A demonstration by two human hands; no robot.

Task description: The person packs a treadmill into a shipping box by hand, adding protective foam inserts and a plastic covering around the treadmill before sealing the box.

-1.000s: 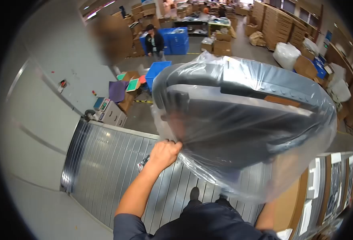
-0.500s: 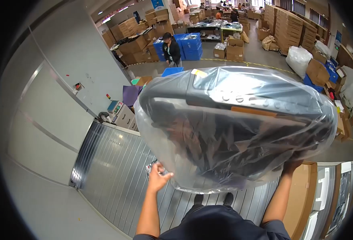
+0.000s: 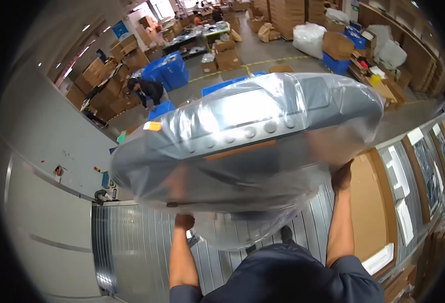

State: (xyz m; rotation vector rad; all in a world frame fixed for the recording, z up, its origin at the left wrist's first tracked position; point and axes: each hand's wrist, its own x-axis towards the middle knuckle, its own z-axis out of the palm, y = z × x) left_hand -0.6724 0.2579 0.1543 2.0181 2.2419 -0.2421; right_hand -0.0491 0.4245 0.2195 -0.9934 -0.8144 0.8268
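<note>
A large dark-grey console panel [image 3: 303,108] with a row of round buttons is wrapped in a clear plastic bag [image 3: 242,235] and held up in front of my body. My right hand [image 3: 341,177] grips its right underside, fingers partly hidden behind the plastic. At the lower left edge, my left hand [image 3: 184,221] is closed under the bagged panel, most of its fingers out of sight. An orange-and-white sticker [image 3: 152,125] shows near the panel's left end. Loose bag plastic hangs down between my forearms.
A ribbed metal conveyor [image 3: 131,242] runs under the panel. To the right lie an open cardboard box [image 3: 366,202] and boxes with white foam pieces [image 3: 404,222]. A grey wall [image 3: 51,202] stands left. Beyond, a person [image 3: 149,93] bends by blue bins [image 3: 167,70].
The bagged panel has shifted left and tilted, its right end now higher. My left hand has moved from the bag's edge to under the panel. The person beyond has bent over.
</note>
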